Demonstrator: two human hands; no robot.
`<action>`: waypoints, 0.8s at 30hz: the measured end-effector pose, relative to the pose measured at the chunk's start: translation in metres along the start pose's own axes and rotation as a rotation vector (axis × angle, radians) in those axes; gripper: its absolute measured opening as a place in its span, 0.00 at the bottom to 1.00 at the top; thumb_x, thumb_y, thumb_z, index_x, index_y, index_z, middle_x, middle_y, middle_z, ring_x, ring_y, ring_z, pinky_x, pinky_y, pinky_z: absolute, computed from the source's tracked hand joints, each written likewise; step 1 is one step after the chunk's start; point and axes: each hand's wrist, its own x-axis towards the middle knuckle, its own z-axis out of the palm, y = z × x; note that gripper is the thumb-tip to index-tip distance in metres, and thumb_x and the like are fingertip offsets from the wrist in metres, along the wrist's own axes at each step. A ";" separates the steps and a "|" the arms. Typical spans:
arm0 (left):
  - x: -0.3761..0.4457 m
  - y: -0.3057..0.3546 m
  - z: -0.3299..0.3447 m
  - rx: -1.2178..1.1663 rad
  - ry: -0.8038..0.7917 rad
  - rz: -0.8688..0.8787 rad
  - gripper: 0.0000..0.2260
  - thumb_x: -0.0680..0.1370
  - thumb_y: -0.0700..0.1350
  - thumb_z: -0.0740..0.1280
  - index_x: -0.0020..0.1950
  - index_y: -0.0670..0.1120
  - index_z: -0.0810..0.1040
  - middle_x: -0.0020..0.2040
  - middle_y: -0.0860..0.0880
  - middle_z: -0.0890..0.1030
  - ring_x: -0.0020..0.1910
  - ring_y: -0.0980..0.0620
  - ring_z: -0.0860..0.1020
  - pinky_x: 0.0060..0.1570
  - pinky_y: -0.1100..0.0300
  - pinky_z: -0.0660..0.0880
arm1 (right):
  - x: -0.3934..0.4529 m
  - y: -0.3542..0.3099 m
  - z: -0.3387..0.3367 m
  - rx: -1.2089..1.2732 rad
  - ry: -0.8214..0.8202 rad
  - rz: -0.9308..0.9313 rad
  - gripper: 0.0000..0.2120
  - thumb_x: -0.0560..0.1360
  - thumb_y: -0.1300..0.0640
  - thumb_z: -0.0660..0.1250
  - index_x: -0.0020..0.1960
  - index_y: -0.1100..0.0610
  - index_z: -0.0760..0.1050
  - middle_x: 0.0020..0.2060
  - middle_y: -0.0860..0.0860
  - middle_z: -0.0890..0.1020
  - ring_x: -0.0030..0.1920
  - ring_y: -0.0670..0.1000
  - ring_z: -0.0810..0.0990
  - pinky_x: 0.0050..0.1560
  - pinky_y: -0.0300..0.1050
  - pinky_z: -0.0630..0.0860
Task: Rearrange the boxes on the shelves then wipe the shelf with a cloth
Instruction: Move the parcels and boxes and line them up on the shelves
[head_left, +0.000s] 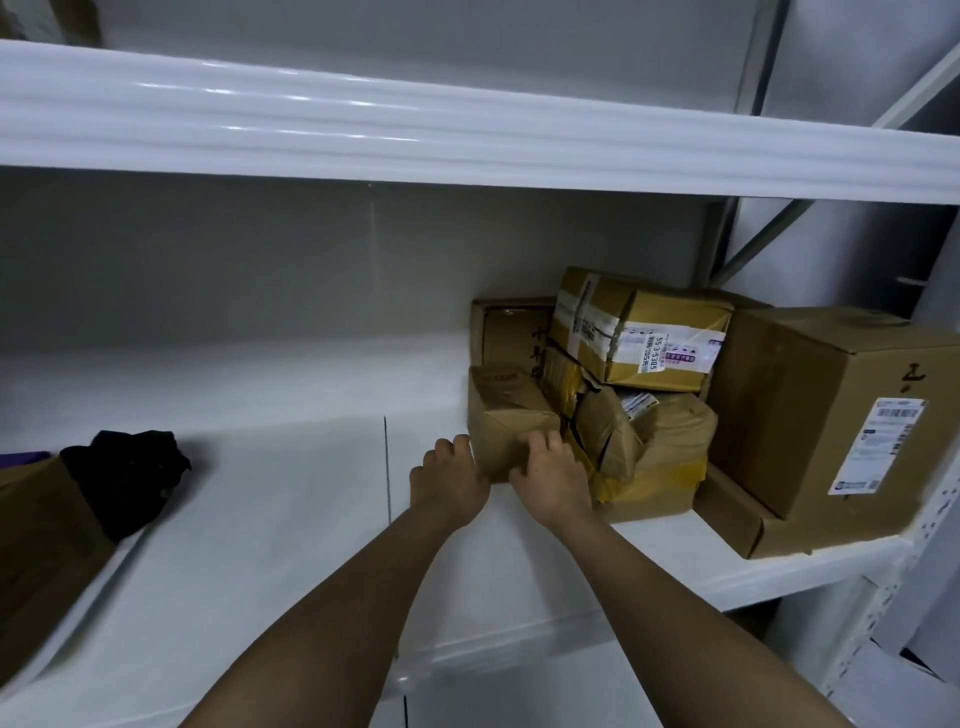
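The small box (506, 431) sits on the shelf (291, 467) at the left edge of the box pile, directly ahead of both hands. The left hand (449, 480) curls against its left face; the right hand (550, 478) grips its near right corner. The box's long axis runs away from the person. Both hands are equally near. The black cloth (127, 478) lies well left of the small box.
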 end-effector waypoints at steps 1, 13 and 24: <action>0.003 0.000 0.002 -0.002 -0.006 -0.005 0.24 0.79 0.50 0.60 0.73 0.45 0.60 0.67 0.43 0.69 0.64 0.45 0.71 0.58 0.53 0.70 | 0.002 0.000 0.002 0.004 -0.003 -0.001 0.22 0.77 0.53 0.61 0.70 0.55 0.64 0.65 0.55 0.68 0.63 0.55 0.69 0.59 0.48 0.70; 0.059 0.039 0.032 -0.229 0.014 -0.205 0.29 0.79 0.50 0.61 0.76 0.44 0.54 0.72 0.41 0.62 0.66 0.41 0.68 0.61 0.48 0.69 | 0.068 0.043 0.016 0.133 0.069 -0.107 0.26 0.78 0.52 0.61 0.74 0.56 0.59 0.74 0.55 0.58 0.74 0.55 0.57 0.72 0.49 0.60; 0.100 0.047 0.028 -1.053 -0.141 -0.562 0.27 0.80 0.49 0.61 0.75 0.42 0.58 0.70 0.42 0.68 0.67 0.43 0.70 0.61 0.54 0.68 | 0.108 0.034 0.016 0.552 -0.194 0.225 0.33 0.75 0.46 0.63 0.76 0.54 0.55 0.72 0.56 0.64 0.70 0.59 0.65 0.69 0.57 0.65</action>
